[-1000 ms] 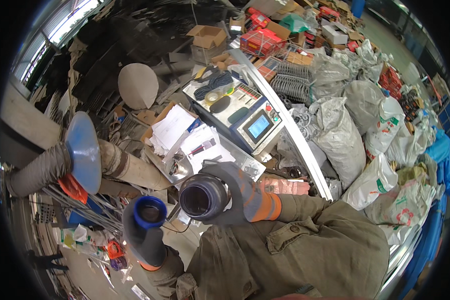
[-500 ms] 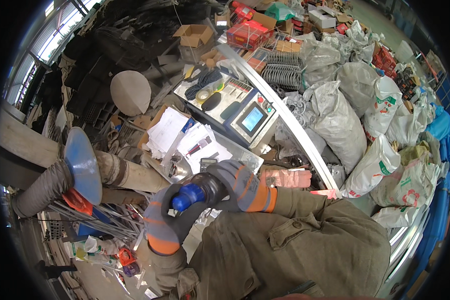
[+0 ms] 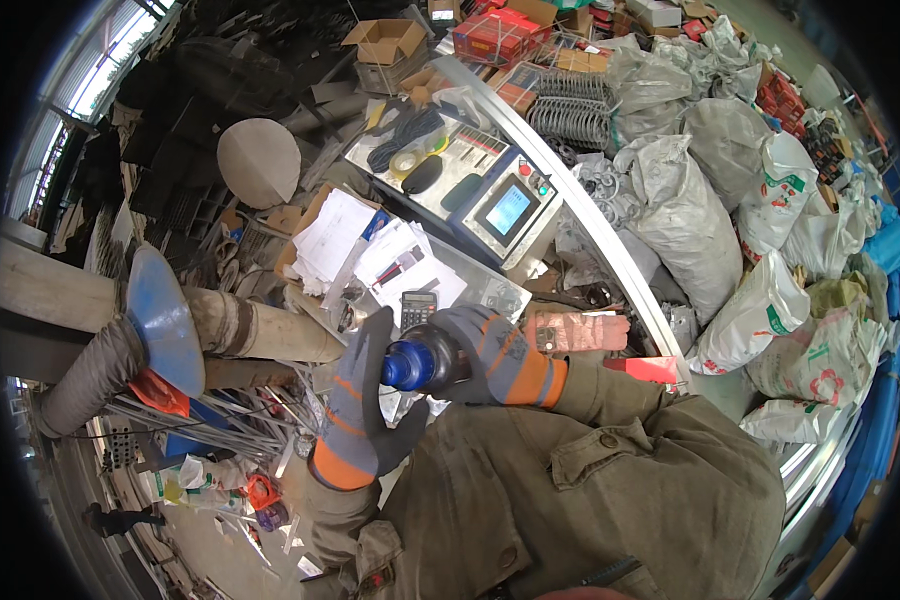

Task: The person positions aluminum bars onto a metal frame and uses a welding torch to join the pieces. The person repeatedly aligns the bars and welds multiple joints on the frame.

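Observation:
In front of my chest, my right hand (image 3: 500, 360), in a grey and orange work glove, is wrapped round a dark, see-through bottle (image 3: 452, 362). The bottle lies tilted on its side, its blue cap (image 3: 407, 366) pointing left. My left hand (image 3: 365, 410), gloved alike, is open beside the cap with fingers and thumb spread on either side of it. Whether the left fingers touch the cap is hard to tell. Just beyond the hands lies a calculator (image 3: 418, 307), near loose white papers (image 3: 410, 262).
Behind the papers stands a machine with a lit screen (image 3: 510, 210). A pale metal rail (image 3: 580, 215) slants past it. Full white sacks (image 3: 675, 215) crowd the right. On the left are a blue disc (image 3: 166, 315) and thick pipes (image 3: 270, 330). A pink glove (image 3: 580, 331) lies right of my hands.
My left fingers have opened away from the blue cap, which they curled round before. The bottle and cap have shifted slightly right and up. The calculator shows more fully now.

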Action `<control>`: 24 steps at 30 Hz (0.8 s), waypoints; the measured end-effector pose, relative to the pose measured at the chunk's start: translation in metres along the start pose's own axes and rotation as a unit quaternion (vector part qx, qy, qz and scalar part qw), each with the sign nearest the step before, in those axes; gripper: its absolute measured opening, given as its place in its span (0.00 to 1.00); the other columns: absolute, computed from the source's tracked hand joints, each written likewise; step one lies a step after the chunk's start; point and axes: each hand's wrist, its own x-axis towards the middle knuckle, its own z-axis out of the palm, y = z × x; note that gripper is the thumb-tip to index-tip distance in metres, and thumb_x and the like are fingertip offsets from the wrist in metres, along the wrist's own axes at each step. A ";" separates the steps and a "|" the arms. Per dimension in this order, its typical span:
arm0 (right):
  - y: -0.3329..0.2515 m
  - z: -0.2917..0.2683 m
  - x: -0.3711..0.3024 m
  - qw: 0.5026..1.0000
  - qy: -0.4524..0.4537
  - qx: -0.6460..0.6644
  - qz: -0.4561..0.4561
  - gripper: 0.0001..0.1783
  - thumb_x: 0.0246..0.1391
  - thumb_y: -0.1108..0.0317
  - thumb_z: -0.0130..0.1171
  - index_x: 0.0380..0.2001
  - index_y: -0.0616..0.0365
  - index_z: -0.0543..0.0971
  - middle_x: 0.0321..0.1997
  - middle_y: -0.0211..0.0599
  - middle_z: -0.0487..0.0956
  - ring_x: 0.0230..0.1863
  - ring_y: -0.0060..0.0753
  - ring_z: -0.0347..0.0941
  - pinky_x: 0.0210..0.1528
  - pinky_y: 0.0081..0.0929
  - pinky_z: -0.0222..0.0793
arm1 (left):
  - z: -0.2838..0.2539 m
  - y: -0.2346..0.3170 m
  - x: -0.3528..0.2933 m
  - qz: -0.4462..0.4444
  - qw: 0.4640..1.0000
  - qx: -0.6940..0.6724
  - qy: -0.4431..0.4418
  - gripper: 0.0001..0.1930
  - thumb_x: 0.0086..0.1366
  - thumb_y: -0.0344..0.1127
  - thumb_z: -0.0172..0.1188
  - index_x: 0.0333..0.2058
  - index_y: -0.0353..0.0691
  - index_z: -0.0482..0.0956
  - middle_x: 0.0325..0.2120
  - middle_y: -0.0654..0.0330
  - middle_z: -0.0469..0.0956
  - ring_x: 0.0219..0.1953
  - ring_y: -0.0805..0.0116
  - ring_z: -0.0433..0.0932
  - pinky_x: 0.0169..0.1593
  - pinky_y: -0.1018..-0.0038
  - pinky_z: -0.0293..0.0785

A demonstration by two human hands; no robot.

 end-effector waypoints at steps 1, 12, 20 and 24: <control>0.003 0.000 0.001 1.000 -0.003 -0.006 -0.001 0.54 0.40 0.40 0.79 0.62 0.68 0.72 0.58 0.56 0.77 0.58 0.56 0.76 0.62 0.50 0.70 | 0.004 0.002 0.001 -0.016 1.000 -0.003 0.011 0.51 0.51 0.31 0.77 0.73 0.34 0.61 0.60 0.42 0.75 0.62 0.44 0.76 0.62 0.57 0.73; 0.035 -0.017 0.013 1.000 -0.022 0.017 0.006 0.52 0.39 0.43 0.81 0.61 0.68 0.72 0.55 0.53 0.79 0.56 0.57 0.77 0.62 0.49 0.71 | 0.026 -0.011 0.035 0.016 0.998 0.055 0.023 0.47 0.53 0.36 0.78 0.69 0.31 0.65 0.54 0.41 0.79 0.51 0.45 0.82 0.54 0.57 0.78; 0.081 -0.018 0.024 0.999 -0.044 0.013 -0.006 0.56 0.37 0.40 0.81 0.62 0.67 0.71 0.58 0.55 0.77 0.58 0.57 0.76 0.62 0.50 0.72 | 0.051 -0.020 0.058 -0.164 0.986 0.011 0.020 0.51 0.51 0.43 0.82 0.70 0.32 0.65 0.50 0.42 0.80 0.49 0.43 0.79 0.52 0.54 0.76; 0.094 -0.023 0.034 0.998 -0.044 0.037 0.009 0.55 0.38 0.39 0.80 0.62 0.66 0.72 0.58 0.54 0.78 0.58 0.56 0.76 0.62 0.50 0.72 | 0.057 -0.031 0.075 -0.068 0.996 0.052 -0.001 0.50 0.52 0.40 0.81 0.70 0.30 0.64 0.55 0.39 0.76 0.56 0.40 0.77 0.59 0.52 0.75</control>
